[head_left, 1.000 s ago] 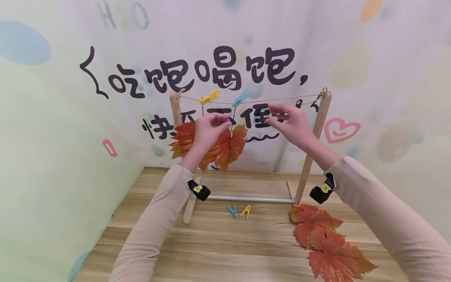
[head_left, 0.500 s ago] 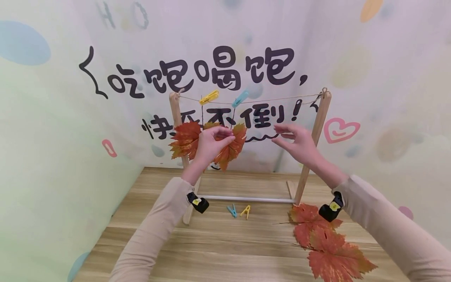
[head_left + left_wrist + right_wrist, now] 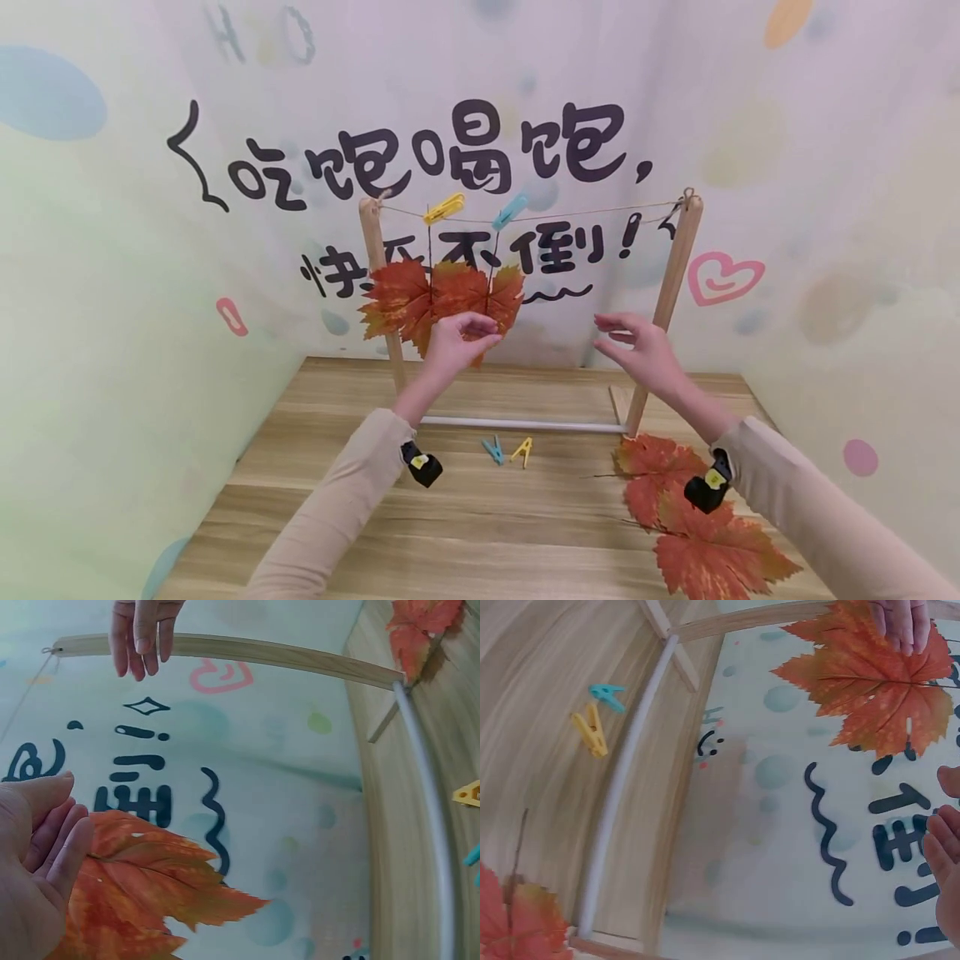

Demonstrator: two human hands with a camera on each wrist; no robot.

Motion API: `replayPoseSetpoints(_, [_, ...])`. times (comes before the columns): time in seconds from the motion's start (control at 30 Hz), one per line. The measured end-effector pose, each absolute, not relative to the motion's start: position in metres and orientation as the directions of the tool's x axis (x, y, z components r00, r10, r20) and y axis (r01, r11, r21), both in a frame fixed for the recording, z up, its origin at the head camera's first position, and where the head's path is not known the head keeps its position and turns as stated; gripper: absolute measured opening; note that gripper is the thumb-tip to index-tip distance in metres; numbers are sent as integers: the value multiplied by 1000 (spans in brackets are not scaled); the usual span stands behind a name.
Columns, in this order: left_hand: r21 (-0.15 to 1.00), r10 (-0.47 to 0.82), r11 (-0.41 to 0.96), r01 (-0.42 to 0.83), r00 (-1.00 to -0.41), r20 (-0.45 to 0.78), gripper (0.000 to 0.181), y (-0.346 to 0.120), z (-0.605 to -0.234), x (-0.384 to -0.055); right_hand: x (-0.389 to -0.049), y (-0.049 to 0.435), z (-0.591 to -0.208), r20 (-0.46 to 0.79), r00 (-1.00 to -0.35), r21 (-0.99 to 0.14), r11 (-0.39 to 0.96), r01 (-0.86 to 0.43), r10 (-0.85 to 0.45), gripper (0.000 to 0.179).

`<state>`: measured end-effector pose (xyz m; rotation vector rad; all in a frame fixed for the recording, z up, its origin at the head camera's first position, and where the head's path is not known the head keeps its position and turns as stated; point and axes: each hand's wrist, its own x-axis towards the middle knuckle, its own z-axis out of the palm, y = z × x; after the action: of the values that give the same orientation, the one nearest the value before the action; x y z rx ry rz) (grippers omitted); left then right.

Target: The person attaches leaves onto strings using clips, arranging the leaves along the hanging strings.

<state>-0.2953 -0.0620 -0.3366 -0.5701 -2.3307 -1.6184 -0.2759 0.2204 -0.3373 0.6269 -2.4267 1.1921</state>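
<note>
Two orange-red maple leaves hang by their stems from a string (image 3: pixel 585 213): the left leaf (image 3: pixel 397 296) under a yellow clothespin (image 3: pixel 445 209), the right leaf (image 3: pixel 510 292) under a blue clothespin (image 3: pixel 511 212). My left hand (image 3: pixel 459 346) is in front of the right leaf's lower part, its fingers loosely bent with nothing held. In the left wrist view the leaf (image 3: pixel 142 877) shows just beyond those fingers. My right hand (image 3: pixel 637 350) is in the air near the right post, fingers relaxed and holding nothing.
A wooden frame with a right post (image 3: pixel 675 275) and a white bottom rod (image 3: pixel 525 424) carries the string. A blue clothespin (image 3: pixel 493 450) and a yellow clothespin (image 3: pixel 522 452) lie on the table (image 3: pixel 480 533). Two more leaves (image 3: pixel 712 542) overlap at the right.
Both hands have come down from near the string, the right one also drifting slightly right. The hung leaves and clothespins stay in place.
</note>
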Motion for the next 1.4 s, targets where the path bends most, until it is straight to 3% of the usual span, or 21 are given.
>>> replayPoseSetpoints(0.47, [844,186,367,392,-920,346,16,-66,-386,-288,-253,238,-406,420,-877,-726,494,-478,-232,31])
replayPoseSetpoints(0.9, [877,139,325,354,-935,326,12,-81,-441,-284,-238,253,-462,331,-906,-770,480,-421,-264,30])
replayPoseSetpoints(1.4, [873,132,401,277,-961,244,17,-86,-487,-278,-215,270,-512,260,-938,-758,554,-345,-229,27])
